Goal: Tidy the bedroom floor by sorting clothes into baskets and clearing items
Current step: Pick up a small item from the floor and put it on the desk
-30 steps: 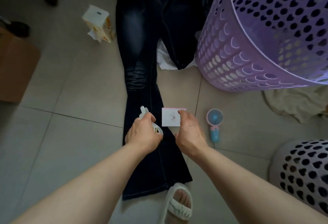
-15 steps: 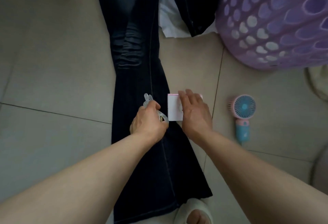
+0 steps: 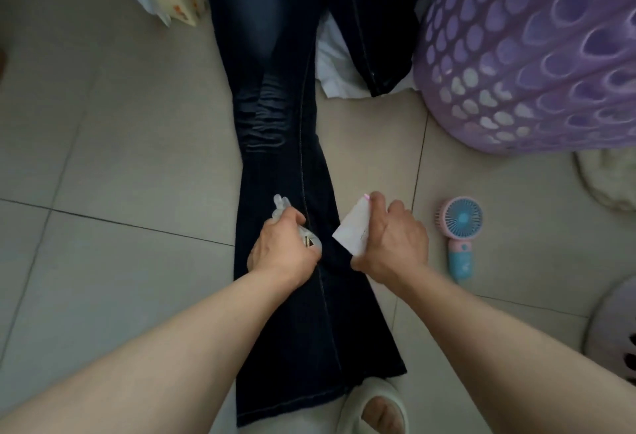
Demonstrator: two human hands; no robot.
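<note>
The left hand curls round a small clear bottle above the dark jeans spread flat on the tiled floor. The right hand pinches a white card, tilted, over the jeans' edge. A small fan lies just right, near the purple basket
</note>
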